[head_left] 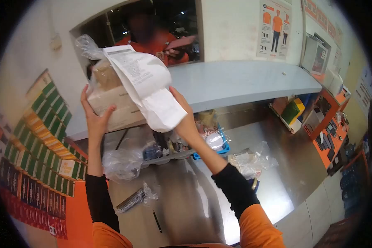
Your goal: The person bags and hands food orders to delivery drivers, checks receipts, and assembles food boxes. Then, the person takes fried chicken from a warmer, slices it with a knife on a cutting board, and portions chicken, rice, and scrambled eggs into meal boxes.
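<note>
A bag of clear plastic with pale boxes inside (118, 105) is held up in front of the service window, over the counter's left part. My left hand (96, 113) grips its lower left side, thumb across the front. A long white printed receipt (142, 76) hangs over the bag's right side and curls at its lower end. My right hand (184, 113) is at the bag's right side behind the receipt, and its fingers are mostly hidden by the paper.
Behind the window stands a person in orange (169, 47) with a reddish flat object. A grey counter (244, 82) runs right. Below, the metal table (173, 206) bears plastic bags (122, 163), a blue basket (225, 146) and a pen (157, 221). Packets (45, 136) line the left.
</note>
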A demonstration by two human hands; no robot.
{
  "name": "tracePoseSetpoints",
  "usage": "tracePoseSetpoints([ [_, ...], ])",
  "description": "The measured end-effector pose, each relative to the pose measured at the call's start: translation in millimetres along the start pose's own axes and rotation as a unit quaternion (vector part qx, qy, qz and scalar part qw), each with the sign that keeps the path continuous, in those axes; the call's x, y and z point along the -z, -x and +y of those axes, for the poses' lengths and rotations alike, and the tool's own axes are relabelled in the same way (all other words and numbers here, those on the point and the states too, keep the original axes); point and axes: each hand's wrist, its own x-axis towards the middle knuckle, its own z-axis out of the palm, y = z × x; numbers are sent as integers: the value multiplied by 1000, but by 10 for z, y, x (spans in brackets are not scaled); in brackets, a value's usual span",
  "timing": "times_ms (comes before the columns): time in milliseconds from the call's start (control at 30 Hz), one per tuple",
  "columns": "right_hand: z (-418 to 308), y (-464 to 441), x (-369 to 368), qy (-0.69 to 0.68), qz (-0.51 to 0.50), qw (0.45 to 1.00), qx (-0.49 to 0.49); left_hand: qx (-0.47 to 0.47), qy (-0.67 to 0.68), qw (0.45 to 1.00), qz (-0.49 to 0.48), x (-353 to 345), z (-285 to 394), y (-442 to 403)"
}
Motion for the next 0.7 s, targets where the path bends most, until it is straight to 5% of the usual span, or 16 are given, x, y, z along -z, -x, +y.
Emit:
tracePoseSetpoints([
  [67,-204,383,243,3,49,993,-107,-15,-22,1000,8,-37,-139,-32],
  [233,-24,1522,989,131,56,982,-124,-9,-58,997,42,-337,-285,-144],
  [367,409,1748,2063,339,168,908,-180,-41,-140,987,64,-566,-488,-255],
  [467,744,1817,2715,431,121,874,-187,-57,-176,980,76,-712,-640,-329],
  [533,1034,1938,2990,461,-109,842,-258,-73,-184,977,83,-745,-706,-353],
  [667,1406,2040,3137,573,-172,780,-183,-52,-211,975,41,-716,-933,-305],
  [700,1458,2040,3150,496,-211,789,-296,-41,-235,971,15,-715,-1001,-304],
])
